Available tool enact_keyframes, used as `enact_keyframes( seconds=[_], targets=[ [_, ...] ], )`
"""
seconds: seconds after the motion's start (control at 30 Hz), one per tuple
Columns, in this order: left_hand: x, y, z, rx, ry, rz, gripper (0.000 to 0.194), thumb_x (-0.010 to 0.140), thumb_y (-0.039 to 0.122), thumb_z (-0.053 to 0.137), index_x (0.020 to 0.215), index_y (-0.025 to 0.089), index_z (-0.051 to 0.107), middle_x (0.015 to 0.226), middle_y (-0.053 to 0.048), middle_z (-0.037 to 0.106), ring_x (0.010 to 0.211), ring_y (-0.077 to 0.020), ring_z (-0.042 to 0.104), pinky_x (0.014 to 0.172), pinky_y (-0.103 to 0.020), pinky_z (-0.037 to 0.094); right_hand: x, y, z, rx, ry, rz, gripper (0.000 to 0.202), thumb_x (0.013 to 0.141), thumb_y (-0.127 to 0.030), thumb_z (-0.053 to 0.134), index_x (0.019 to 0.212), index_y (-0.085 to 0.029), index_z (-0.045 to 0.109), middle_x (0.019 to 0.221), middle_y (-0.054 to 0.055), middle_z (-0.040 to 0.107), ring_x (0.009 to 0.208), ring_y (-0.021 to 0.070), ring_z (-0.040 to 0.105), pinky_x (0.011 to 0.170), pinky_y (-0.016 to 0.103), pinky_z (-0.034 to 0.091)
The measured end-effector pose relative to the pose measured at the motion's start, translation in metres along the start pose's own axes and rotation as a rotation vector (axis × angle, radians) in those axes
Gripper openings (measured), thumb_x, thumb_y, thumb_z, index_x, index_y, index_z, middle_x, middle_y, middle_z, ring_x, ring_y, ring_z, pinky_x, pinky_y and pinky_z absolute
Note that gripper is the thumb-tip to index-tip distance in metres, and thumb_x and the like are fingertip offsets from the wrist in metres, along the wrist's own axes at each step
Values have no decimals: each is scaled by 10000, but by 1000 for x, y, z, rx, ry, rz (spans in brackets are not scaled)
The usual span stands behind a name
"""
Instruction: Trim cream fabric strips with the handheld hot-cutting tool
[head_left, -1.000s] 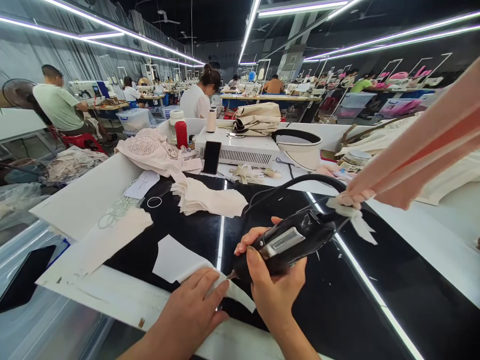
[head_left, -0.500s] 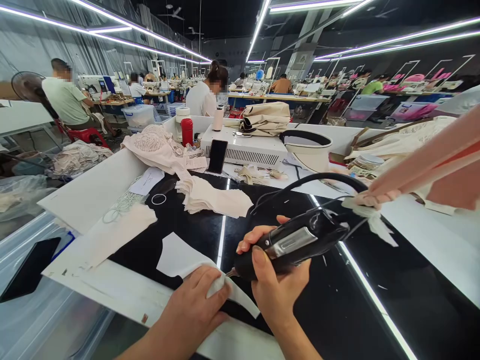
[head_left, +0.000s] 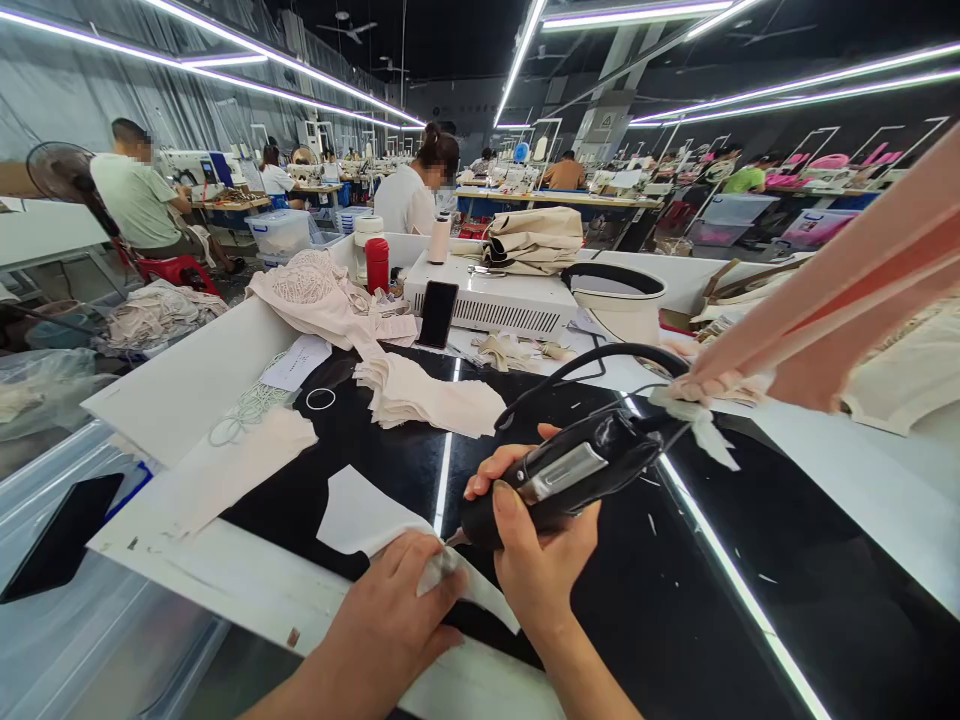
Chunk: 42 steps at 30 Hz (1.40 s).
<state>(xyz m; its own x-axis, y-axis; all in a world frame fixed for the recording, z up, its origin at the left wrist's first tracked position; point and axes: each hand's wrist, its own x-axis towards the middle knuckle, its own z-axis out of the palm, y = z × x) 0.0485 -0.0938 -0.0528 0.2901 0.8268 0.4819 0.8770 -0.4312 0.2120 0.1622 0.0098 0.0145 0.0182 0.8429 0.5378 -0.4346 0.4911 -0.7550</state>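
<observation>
My right hand (head_left: 544, 565) is wrapped around a thick black corded handheld tool (head_left: 577, 480) with a metal plate on its side. The tool's narrow tip points left and down at a white curved fabric piece (head_left: 358, 512), close to my left fingers; whether it touches the cloth I cannot tell. My left hand (head_left: 397, 605) has its fingers bent over the middle of that piece and pinches a fold of it against the black table surface (head_left: 675, 600). A pink cloth strip (head_left: 810, 290) is tied to the tool's cord end with a white knot.
Beyond my hands lies a stack of cream fabric pieces (head_left: 427, 390). A phone (head_left: 437, 313) leans against a white vented box (head_left: 491, 300). A lace bra (head_left: 311, 290), a white ring (head_left: 321, 399) and a paper slip (head_left: 297, 362) are to the left. Other people sit farther back.
The tool and my right hand have shifted slightly left, and the tool's tip is nearer my left fingers. The pink strip has swung left. My left hand keeps its hold.
</observation>
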Motion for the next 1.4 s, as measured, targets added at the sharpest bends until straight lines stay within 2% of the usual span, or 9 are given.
enact_keyframes(
  seconds=[0.17, 0.27, 0.33, 0.43, 0.57, 0.73, 0.87, 1.23, 1.4],
  targets=[
    [0, 2, -3, 65, -16, 7, 399, 961, 275, 679, 1312, 135, 551, 1233, -175, 672, 1136, -318, 685, 929, -461, 629, 4, 3, 0, -16, -2, 3, 444, 874, -165, 712, 1257, -323, 552, 839, -52, 665, 619, 110, 630, 592, 266, 564],
    [2, -5, -11, 74, -54, 32, 268, 1007, 92, 465, 1253, 100, 570, 1220, -146, 704, 1155, -249, 684, 1000, -391, 597, 9, -2, -3, -44, 6, -1, 431, 849, -183, 741, 1220, -310, 563, 828, -51, 665, 607, 118, 630, 564, 269, 554],
    [3, -14, -18, 99, -88, 87, 317, 970, -9, 400, 1181, 112, 603, 1235, -115, 715, 1177, -214, 673, 1044, -351, 565, 11, -9, -6, -51, 27, 9, 433, 836, -195, 757, 1209, -306, 569, 825, -48, 665, 605, 124, 632, 566, 281, 557],
    [6, -25, -22, 184, -159, 121, 339, 942, -33, 451, 1180, 136, 623, 1305, -82, 699, 1185, -214, 665, 1032, -335, 563, 11, -22, -12, -34, 52, 38, 447, 835, -219, 770, 1226, -307, 574, 821, -44, 669, 605, 130, 634, 579, 297, 564],
    [10, -22, -15, 267, -214, 22, 410, 922, -4, 563, 1284, 183, 604, 1341, -62, 679, 1127, -236, 672, 870, -328, 601, 3, -35, -22, -12, 38, 54, 447, 846, -260, 784, 1241, -303, 580, 823, -32, 665, 624, 139, 635, 585, 308, 564],
    [16, -9, -1, 323, -124, -80, 284, 985, 171, 619, 1268, 199, 627, 1270, -86, 693, 1022, -240, 669, 781, -339, 573, -9, -44, -32, -8, 13, 59, 416, 871, -277, 769, 1240, -300, 579, 812, -26, 653, 637, 145, 629, 572, 305, 555],
    [16, -6, 1, 326, -65, -70, 278, 985, 156, 597, 1259, 179, 631, 1234, -103, 693, 985, -249, 661, 750, -354, 565, -14, -45, -36, -16, 25, 54, 410, 879, -272, 757, 1245, -306, 577, 819, -26, 647, 644, 147, 626, 577, 309, 550],
    [14, 0, -4, 341, -69, -101, 335, 950, 142, 636, 1283, 169, 614, 1214, -95, 688, 939, -251, 658, 706, -357, 547, -18, -36, -35, 2, 0, 52, 414, 893, -265, 751, 1258, -297, 559, 839, -12, 648, 652, 149, 634, 597, 320, 565],
    [8, 5, -9, 406, -83, -139, 379, 911, 187, 699, 1283, 170, 628, 1158, -86, 701, 836, -227, 647, 651, -333, 535, -19, -36, -34, -10, 5, 37, 414, 880, -278, 765, 1243, -291, 564, 815, -11, 644, 635, 152, 629, 571, 314, 564]
  ],
)
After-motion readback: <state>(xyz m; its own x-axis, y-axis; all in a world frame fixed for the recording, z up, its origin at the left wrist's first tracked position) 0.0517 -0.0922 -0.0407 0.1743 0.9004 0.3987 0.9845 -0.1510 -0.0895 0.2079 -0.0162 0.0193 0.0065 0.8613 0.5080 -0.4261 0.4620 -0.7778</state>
